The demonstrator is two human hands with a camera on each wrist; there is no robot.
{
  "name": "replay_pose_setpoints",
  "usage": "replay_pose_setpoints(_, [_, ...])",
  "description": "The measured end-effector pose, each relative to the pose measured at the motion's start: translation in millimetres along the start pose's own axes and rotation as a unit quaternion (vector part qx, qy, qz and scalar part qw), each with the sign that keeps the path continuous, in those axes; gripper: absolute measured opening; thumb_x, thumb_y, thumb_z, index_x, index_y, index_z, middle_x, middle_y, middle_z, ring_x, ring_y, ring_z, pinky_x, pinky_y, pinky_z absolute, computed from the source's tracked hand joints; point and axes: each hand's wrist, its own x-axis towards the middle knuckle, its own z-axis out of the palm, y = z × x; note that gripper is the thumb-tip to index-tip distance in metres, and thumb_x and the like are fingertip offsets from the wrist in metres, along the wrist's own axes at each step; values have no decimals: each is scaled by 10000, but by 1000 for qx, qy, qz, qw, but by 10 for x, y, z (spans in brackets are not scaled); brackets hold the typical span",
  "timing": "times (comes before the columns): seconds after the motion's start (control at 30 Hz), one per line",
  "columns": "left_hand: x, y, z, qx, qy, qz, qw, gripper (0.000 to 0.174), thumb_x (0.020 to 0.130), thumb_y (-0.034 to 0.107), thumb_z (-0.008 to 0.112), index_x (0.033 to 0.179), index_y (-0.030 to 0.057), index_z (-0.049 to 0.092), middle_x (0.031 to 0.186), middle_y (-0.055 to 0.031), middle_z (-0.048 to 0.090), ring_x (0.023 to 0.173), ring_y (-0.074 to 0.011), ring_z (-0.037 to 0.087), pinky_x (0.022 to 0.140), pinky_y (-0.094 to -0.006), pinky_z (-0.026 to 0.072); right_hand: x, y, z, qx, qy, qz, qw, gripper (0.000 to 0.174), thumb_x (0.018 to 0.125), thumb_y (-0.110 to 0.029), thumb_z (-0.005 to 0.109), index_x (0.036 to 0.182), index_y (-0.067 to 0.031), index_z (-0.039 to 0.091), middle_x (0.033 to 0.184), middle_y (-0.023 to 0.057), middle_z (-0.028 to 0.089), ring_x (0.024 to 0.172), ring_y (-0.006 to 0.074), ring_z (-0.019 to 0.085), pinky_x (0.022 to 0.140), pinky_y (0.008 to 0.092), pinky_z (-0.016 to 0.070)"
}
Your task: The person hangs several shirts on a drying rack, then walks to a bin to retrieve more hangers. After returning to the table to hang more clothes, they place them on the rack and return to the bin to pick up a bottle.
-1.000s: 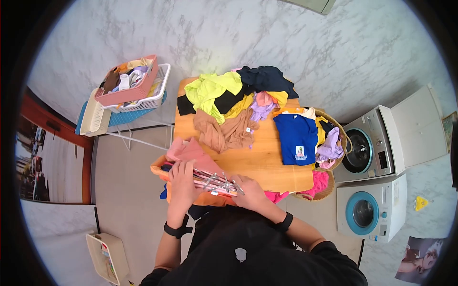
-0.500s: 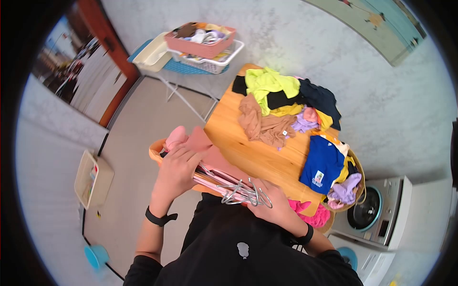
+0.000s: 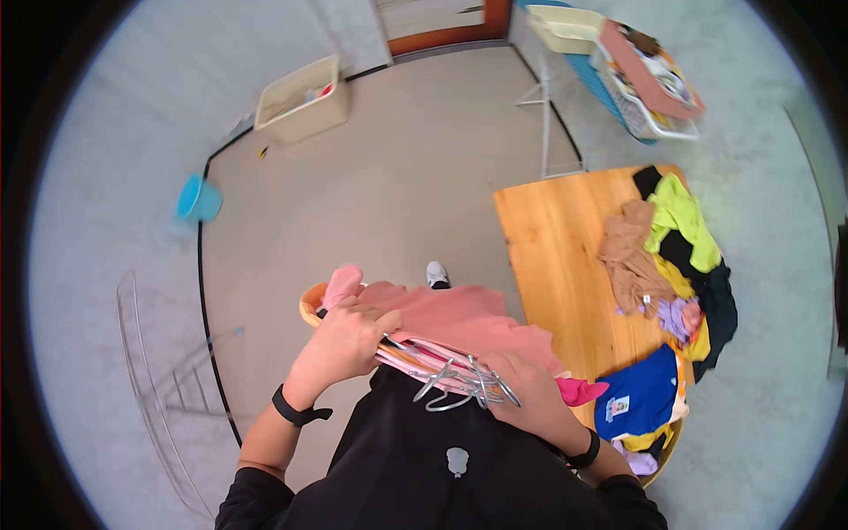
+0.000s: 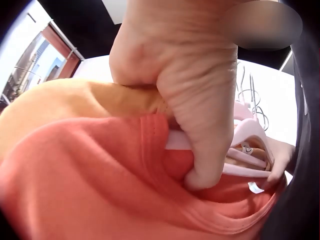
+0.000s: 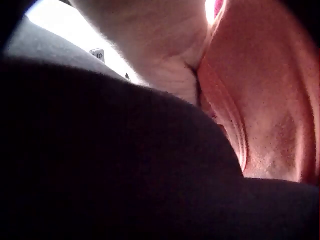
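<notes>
A bundle of clothes on hangers is held against the person's front, a pink garment (image 3: 442,314) outermost. The left hand (image 3: 346,340) grips its left end; in the left wrist view that hand (image 4: 185,95) has its thumb over a coral garment (image 4: 95,165), beside an orange one (image 4: 75,100). At the other end the right hand (image 3: 530,389) grips the bundle, its fingertips partly hidden. Between the hands, metal hanger hooks (image 3: 468,384) stick out beside pale pink hangers (image 4: 250,132). Dark cloth covers much of the right wrist view, where the right hand (image 5: 165,55) touches pink fabric (image 5: 265,90).
To the right stands a wooden table (image 3: 556,238) with a brown garment (image 3: 632,256), a lime garment (image 3: 685,221) and a folded blue shirt (image 3: 640,389). Baskets lie beyond on a blue board (image 3: 592,84). A metal rack (image 3: 146,380), a blue bucket (image 3: 200,199) and a cream bin (image 3: 305,106) are at left.
The view has swung left, so the table now appears at the right and the rack has come into view. Both hands still hold the hanger bundle, which has moved away from the table.
</notes>
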Motion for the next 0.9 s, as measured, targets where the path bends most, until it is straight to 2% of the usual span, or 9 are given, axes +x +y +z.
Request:
replay_pose_setpoints(0.07, [-386,-3,8,-9,37,-53,998,326,595,54,709,807,79,462,635,-60,533,658,-259,575,622,-368,416,157,-97,78,-22,-60,-81,995,395,638,-20,685,989,-42,506,908,130,555,851,322,578,687,399,485])
replay_pose_setpoints(0.2, [-1049,-91,-36,14,115,-159,981,337,579,24,684,811,74,445,610,-56,510,620,-261,551,600,-374,395,618,-417,367,-34,-118,-153,980,405,625,-19,697,984,-41,511,914,122,552,878,311,566,695,385,481])
replay_pose_setpoints(0.27, [-1352,-173,-29,18,145,-203,968,336,571,11,671,809,73,442,606,-55,506,612,-261,546,590,-367,386,878,-547,597,-59,-137,-174,973,398,609,-44,698,969,-41,527,908,119,573,839,316,573,700,371,465])
replay_pose_setpoints(0.37, [-1836,-352,13,19,183,-273,944,334,559,-8,648,811,67,441,601,-53,503,601,-259,541,576,-354,372,1305,-786,1038,-41,-174,-230,957,409,621,-48,707,988,-47,524,930,113,571,872,324,569,716,376,465])
replay_pose_setpoints(0.5, [-2547,-595,71,27,208,-397,893,312,565,17,660,793,81,457,586,-52,491,606,-258,549,572,-362,383,1894,-1215,1722,-47,-268,-302,914,416,635,-69,718,1006,-57,531,939,101,578,887,322,574,739,381,470])
replay_pose_setpoints(0.57, [-2887,-649,60,28,234,-441,866,316,556,15,654,789,77,450,585,-57,487,601,-259,545,567,-365,379,2142,-1470,2044,-27,-335,-340,879,493,616,-15,697,1081,-62,539,1016,106,592,971,317,570,781,383,481])
replay_pose_setpoints(0.67, [-3320,-832,56,44,263,-490,830,323,543,14,645,785,71,438,585,-64,480,599,-258,540,562,-367,373,2487,-1756,2583,-11,-391,-398,830,567,621,-25,687,1164,-73,533,1075,107,613,957,318,592,794,373,485])
replay_pose_setpoints(0.77, [-3528,-964,-17,50,264,-525,808,303,567,0,624,807,58,447,606,-68,506,629,-252,551,588,-358,377,2787,-1992,2949,45,-480,-382,789,601,613,-53,670,1196,-77,524,1104,130,618,927,326,608,773,376,495])
replay_pose_setpoints(0.9, [-3785,-1180,-69,29,256,-558,789,267,606,-12,604,824,45,461,633,-65,540,660,-246,559,623,-347,382,3175,-2346,3385,28,-585,-353,730,641,600,-95,661,1222,-79,506,1105,158,618,905,340,614,738,384,506])
